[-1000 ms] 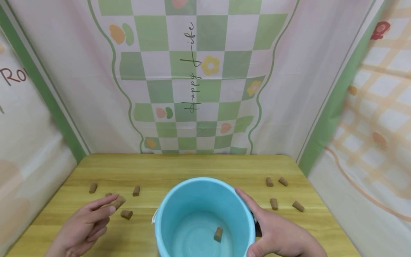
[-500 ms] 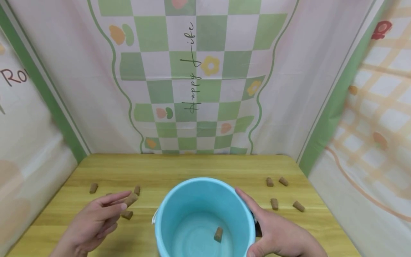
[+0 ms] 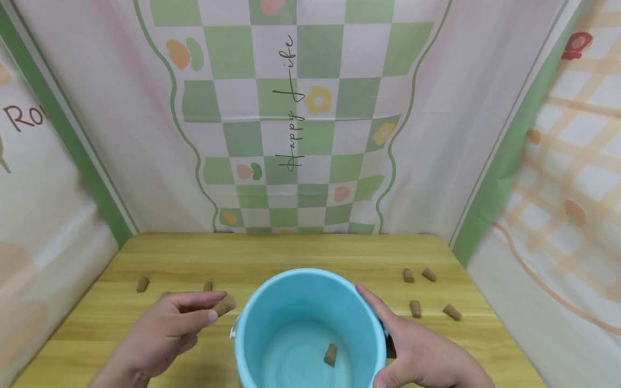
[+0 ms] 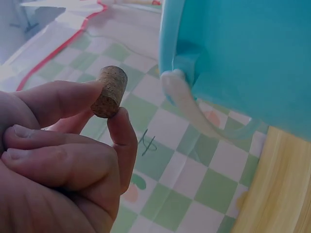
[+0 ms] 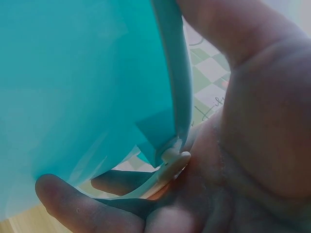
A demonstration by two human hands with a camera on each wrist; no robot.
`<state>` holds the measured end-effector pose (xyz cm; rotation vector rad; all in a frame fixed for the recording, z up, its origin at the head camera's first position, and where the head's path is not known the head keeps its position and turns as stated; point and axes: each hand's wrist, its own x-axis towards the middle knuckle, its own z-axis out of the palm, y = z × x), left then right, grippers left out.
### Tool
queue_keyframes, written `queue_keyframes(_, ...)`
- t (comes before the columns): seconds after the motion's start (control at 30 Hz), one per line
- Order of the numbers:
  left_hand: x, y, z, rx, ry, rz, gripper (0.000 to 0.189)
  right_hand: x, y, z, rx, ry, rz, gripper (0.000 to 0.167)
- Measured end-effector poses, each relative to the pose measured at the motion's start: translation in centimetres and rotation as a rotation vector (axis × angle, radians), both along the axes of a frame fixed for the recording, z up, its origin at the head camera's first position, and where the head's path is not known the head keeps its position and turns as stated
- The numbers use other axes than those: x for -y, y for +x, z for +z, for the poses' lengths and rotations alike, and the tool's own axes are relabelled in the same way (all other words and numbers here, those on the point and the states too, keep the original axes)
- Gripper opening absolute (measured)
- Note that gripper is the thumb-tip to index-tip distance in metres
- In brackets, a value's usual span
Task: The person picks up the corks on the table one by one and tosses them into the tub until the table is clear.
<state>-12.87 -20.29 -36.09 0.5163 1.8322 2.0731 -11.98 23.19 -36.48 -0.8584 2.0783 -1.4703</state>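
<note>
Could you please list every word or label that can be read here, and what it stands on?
"Happy Life": sideways script on the checked cloth behind.
"Ro": on the left cloth, next letter cut off.
Wrist views: script fragments on checked cloth, too partial to read.
Bucket, held cork: none visible.

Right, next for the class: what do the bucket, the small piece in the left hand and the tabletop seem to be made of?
Bucket: probably plastic, smooth, with a slight sheen on its blue surface. Small piece: most likely cork, matt, with a speckled brown grain. Tabletop: wood or wood-look laminate, smooth-looking; the yellowish streaks suit both.
</note>
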Motion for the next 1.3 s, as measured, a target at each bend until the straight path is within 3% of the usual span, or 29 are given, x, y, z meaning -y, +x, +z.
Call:
queue_keyframes(0.6, -1.8, -0.4, 0.7, 0.013, -0.074, -0.006, 0.035, 0.1, 0.0, 0.0, 0.015, -0.030, 0.013, 0.119)
queue_keyframes(0.8, -2.2, -0.5, 0.9, 0.050, -0.096, 0.000, 0.035, 0.4, 0.2, 0.4, 0.001, -0.051, 0.029, 0.118)
queue_keyframes(0.97, -2.3, -0.6, 0.8, 0.049, -0.105, 0.006, 0.034, 0.5, 0.2, 0.5, 0.052, -0.075, 0.034, 0.118)
queue_keyframes(1.3, -2.8, -0.5, 0.9, 0.033, -0.100, -0.004, 0.030, 0.1, 0.2, 0.3, 0.053, 0.012, -0.014, 0.121)
